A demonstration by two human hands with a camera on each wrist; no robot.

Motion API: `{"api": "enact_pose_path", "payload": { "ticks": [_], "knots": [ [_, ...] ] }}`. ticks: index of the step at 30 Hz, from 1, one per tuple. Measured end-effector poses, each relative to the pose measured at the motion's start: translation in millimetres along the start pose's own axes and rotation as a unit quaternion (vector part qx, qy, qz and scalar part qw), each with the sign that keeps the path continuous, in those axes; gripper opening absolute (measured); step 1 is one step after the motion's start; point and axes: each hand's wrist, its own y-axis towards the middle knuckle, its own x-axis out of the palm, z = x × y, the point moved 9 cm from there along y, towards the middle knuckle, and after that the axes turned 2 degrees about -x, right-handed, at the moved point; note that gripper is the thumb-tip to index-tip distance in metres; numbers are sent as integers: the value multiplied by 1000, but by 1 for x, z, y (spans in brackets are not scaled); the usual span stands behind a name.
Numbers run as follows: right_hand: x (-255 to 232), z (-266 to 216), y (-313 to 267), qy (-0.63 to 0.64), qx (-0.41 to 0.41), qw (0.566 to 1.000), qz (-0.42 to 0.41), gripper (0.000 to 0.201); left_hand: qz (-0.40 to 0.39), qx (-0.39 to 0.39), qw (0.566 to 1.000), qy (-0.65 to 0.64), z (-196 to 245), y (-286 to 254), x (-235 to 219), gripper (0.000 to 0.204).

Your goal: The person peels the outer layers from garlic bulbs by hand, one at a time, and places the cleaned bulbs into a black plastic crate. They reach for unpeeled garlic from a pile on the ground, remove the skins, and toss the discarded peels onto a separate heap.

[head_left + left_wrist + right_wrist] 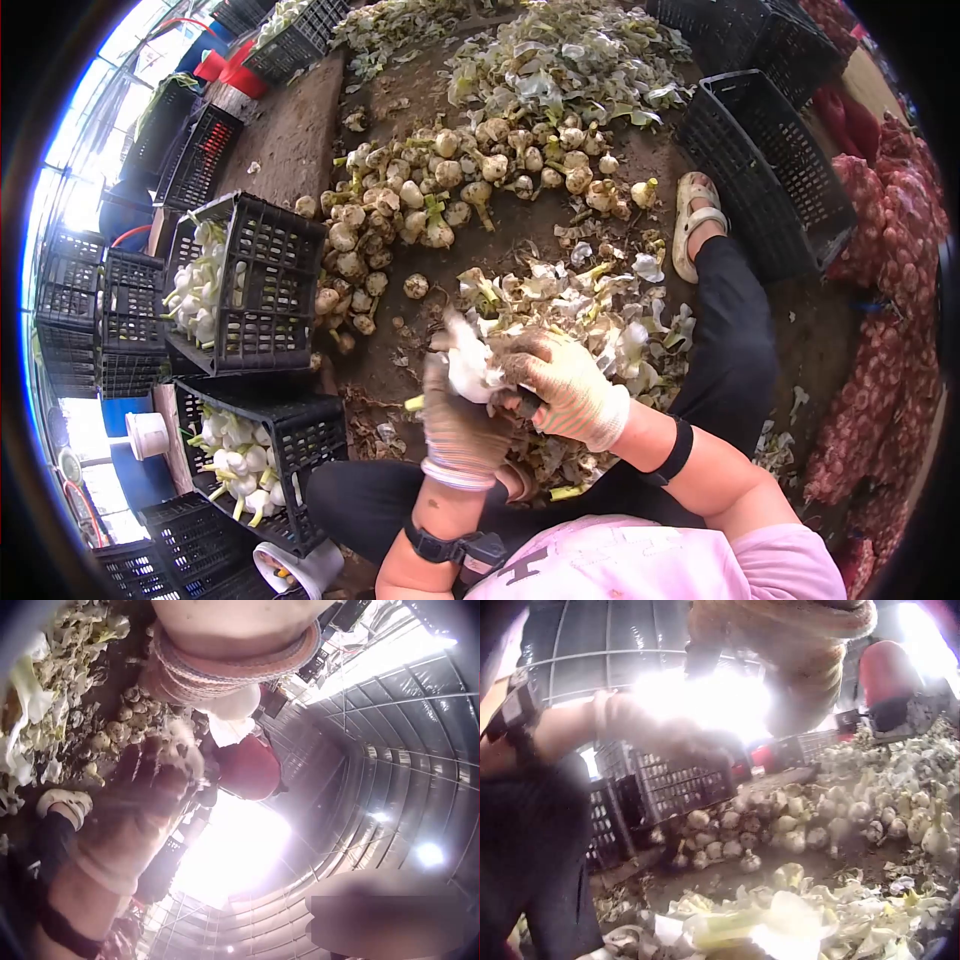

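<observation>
In the head view, a white garlic bulb [468, 368] is held in my gloved left hand [462, 435], over the lap. A green stem end sticks out at the left of that hand. My gloved right hand [570, 385] is right against the bulb, with its soiled fingers bent. Under them shows the end of a short dark handle [526, 402], gripped in the right palm; its other end is hidden. Peeled garlic skins [570, 310] lie heaped on the ground below both hands. Motion and glare blur the hands in both wrist views.
Unpeeled garlic bulbs [440, 175] are spread on the ground ahead, with a pile of leafy skins [570, 60] behind. Black crates of white garlic, one upper [265, 285] and one lower [310, 440], stand at left. Another black crate [765, 170] and red net sacks [870, 400] stand at right.
</observation>
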Motion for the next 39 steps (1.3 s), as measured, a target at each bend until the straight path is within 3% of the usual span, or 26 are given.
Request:
{"api": "enact_pose_path", "payload": {
  "ticks": [1, 2, 3, 4, 6, 8, 10, 11, 12, 14, 15, 16, 17, 18, 19, 20, 22, 23, 24, 26, 28, 30, 32, 34, 36, 39],
  "knots": [
    [0, -3, 3, 0, -1, 1000, 0, 49, 167, 53, 983, 55, -1, 0, -18, 40],
    [1, 20, 1, 147, 152, 977, 3, 40, 135, 58, 989, 10, -6, -3, 0, 36],
    [12, 39, -9, 287, 298, 910, 8, 32, 142, 122, 977, 100, 1, -11, 3, 35],
    [22, 50, -17, 447, 367, 812, 85, 28, 148, 184, 953, 189, 9, -20, 6, 34],
    [27, 58, -25, 577, 426, 674, 175, 28, 108, 179, 935, 286, 23, -26, 9, 37],
    [30, 70, -33, 563, 447, 680, 146, 27, 87, 191, 973, 101, 53, -35, -4, 48],
    [17, 67, -25, 229, 347, 909, -18, 26, -85, 319, 944, 1, 120, -71, 3, 54],
    [16, 53, -16, 72, 272, 950, -134, 27, -62, 397, 912, -86, 166, -101, -19, 57],
    [12, 49, -16, 73, 271, 950, -135, 27, -38, 468, 866, -173, 205, -131, -44, 60],
    [39, 40, -39, -176, 197, 870, -417, 36, 29, 649, 760, -20, 243, -185, -37, 63],
    [38, 36, -40, -205, 175, 869, -414, 44, 55, 615, 783, -74, 239, -170, -43, 58],
    [38, 35, -37, -203, 173, 868, -418, 44, 59, 564, 824, 7, 246, -143, -61, 54],
    [34, 33, -30, -197, 170, 879, -399, 43, 202, 512, 825, 128, 234, -107, -48, 43],
    [30, 33, -23, -191, 167, 890, -379, 43, 226, 427, 852, 200, 220, -59, -49, 34],
    [17, 29, -12, -147, 145, 937, -280, 31, 283, 389, 836, 265, 208, -21, -56, 29],
    [14, 33, -13, -149, 147, 937, -281, 31, 324, 370, 781, 384, 214, 13, -86, 28],
    [-2, 52, -15, 40, 265, 948, -170, 28, 329, 311, 729, 513, 208, 77, -117, 31],
    [-10, 57, -16, 42, 273, 955, -106, 17, 281, 369, 545, 698, 220, 111, -149, 33],
    [-11, 59, -16, 40, 279, 954, -105, 17, 353, 237, 630, 650, 205, 126, -149, 34],
    [-16, 65, -17, 34, 323, 939, -109, 27, 359, 130, 528, 759, 203, 164, -184, 36],
    [-16, 61, -14, 23, 263, 957, -120, 51, 299, 181, 354, 868, 200, 174, -176, 32],
    [1, 70, -26, 85, 349, 903, -236, 42, 317, 172, 392, 846, 206, 170, -185, 27],
    [2, 67, -24, 55, 320, 909, -261, 38, 304, 164, 396, 851, 203, 159, -165, 21],
    [3, 65, -18, 19, 279, 918, -282, 34, 243, 40, 538, 806, 186, 160, -155, 16],
    [2, 65, -15, 41, 260, 928, -266, 25, 130, -26, 614, 778, 160, 154, -122, 17],
    [-10, 70, -10, 29, 344, 908, -238, 44, 5, -128, 722, 680, 101, 107, -29, 28]
  ]
}}
